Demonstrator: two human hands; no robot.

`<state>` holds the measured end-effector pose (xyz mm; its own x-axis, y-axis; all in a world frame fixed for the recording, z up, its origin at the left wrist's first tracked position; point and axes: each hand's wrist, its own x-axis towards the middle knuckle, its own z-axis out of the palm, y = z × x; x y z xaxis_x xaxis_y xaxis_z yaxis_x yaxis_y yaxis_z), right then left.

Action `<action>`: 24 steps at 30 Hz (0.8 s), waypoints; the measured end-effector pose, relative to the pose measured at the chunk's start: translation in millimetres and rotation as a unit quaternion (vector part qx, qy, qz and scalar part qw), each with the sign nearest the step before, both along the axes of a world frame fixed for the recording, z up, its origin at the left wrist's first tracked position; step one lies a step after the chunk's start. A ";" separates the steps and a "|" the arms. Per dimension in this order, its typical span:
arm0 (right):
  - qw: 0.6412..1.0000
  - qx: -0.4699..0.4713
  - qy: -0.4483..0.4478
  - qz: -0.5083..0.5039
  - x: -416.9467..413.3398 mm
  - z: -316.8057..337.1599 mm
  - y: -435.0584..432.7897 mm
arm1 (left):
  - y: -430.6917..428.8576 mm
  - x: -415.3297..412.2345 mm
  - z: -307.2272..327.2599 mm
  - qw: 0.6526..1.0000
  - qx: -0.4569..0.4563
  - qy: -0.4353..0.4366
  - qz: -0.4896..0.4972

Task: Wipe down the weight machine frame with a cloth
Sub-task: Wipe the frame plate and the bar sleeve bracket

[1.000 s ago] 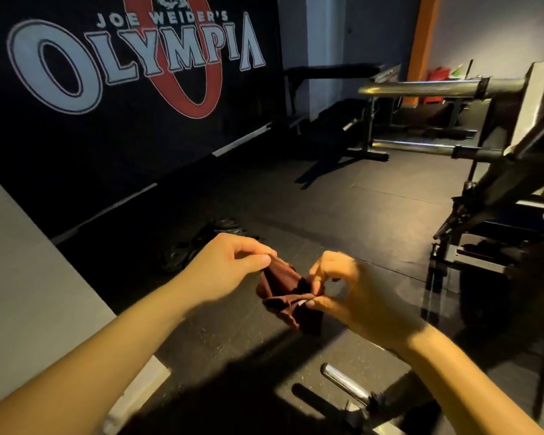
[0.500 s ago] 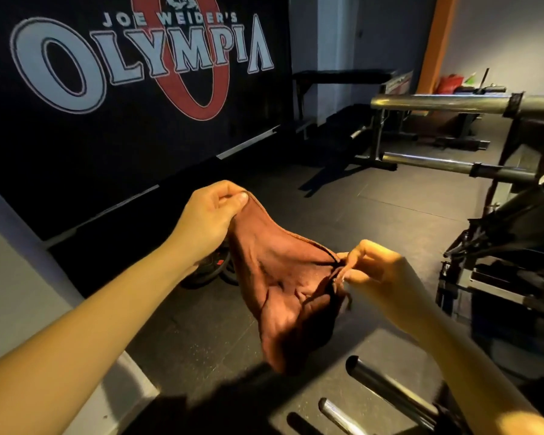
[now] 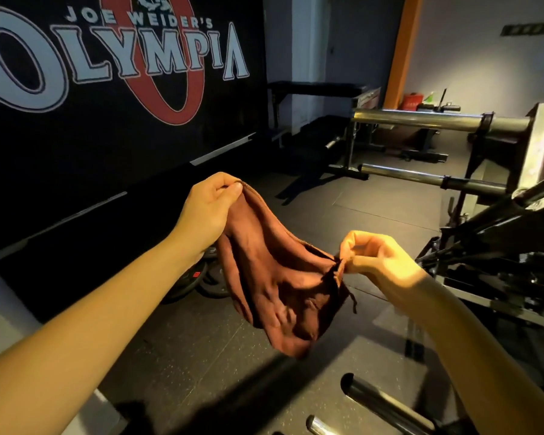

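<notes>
A reddish-brown cloth (image 3: 280, 284) hangs spread between my hands in the middle of the view, sagging into a pouch below them. My left hand (image 3: 208, 211) pinches its upper left edge. My right hand (image 3: 374, 262) pinches the bunched right corner between thumb and fingers, lower than the left. The weight machine frame (image 3: 515, 221) stands to the right, dark metal with an angled black beam and two chrome plate-loading bars (image 3: 421, 122). Neither hand nor cloth touches the machine.
Black weight plates (image 3: 201, 281) lie on the rubber floor behind the cloth. Chrome pegs (image 3: 383, 406) stick up at the bottom edge. A black bench (image 3: 318, 89) stands at the back by the wall banner (image 3: 117, 58). A pale wall edge runs along the left.
The cloth went from a small bunch between close hands to a spread sheet. My left hand rose and moved away from the right, which stayed low.
</notes>
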<state>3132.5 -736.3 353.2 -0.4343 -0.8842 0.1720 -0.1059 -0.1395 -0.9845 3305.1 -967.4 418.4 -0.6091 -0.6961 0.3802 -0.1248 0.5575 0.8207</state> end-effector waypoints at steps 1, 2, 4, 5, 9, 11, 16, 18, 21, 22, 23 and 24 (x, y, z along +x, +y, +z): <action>1.000 0.001 -0.007 -0.017 0.6 1.2 -6.6 | -9.4 -4.1 -0.2 1.000 0.023 0.003 -0.005; 0.999 0.005 -0.017 -0.031 1.0 5.1 -12.4 | -20.5 -8.4 -1.3 0.998 0.053 -0.001 -0.014; 0.998 0.017 -0.042 -0.051 1.2 12.8 -25.4 | -42.2 -13.1 -3.8 0.991 0.126 -0.026 -0.038; 0.996 0.028 -0.062 -0.054 -0.3 17.6 -32.0 | -52.6 -14.2 -5.2 0.986 0.155 -0.037 -0.052; 0.990 0.076 -0.032 -0.113 -2.0 38.3 -59.9 | -91.4 -17.4 -4.1 0.977 0.174 -0.054 -0.113; 0.976 0.089 0.043 -0.194 -1.5 47.3 -74.1 | -109.3 -16.9 -3.2 0.972 0.170 -0.059 -0.150; 0.951 0.066 0.095 -0.286 -0.2 61.9 -119.3 | -149.9 -12.9 -13.4 0.944 0.232 -0.069 -0.226; 0.950 0.073 0.076 -0.295 1.8 63.0 -136.8 | -162.9 -9.8 -22.6 0.921 0.255 -0.111 -0.272; 0.945 0.070 0.046 -0.317 2.1 72.4 -157.2 | -187.2 -15.6 -21.9 0.911 0.281 -0.088 -0.289; 0.941 0.049 0.033 -0.334 -1.7 78.8 -161.9 | -194.5 -21.3 -16.1 0.913 0.300 -0.024 -0.275; 0.941 0.018 0.012 -0.339 -6.9 86.8 -164.0 | -202.4 -27.8 -12.0 0.906 0.324 0.044 -0.270; 0.946 -0.015 -0.019 -0.323 -12.1 94.2 -166.2 | -206.9 -33.5 -7.9 0.893 0.338 0.084 -0.286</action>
<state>3120.4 -902.5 447.4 -0.8886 -0.4278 0.1658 -0.1430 -0.0851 -0.9861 3271.6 -1174.3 410.4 -0.9119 -0.3950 0.1112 0.1787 -0.1383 0.9741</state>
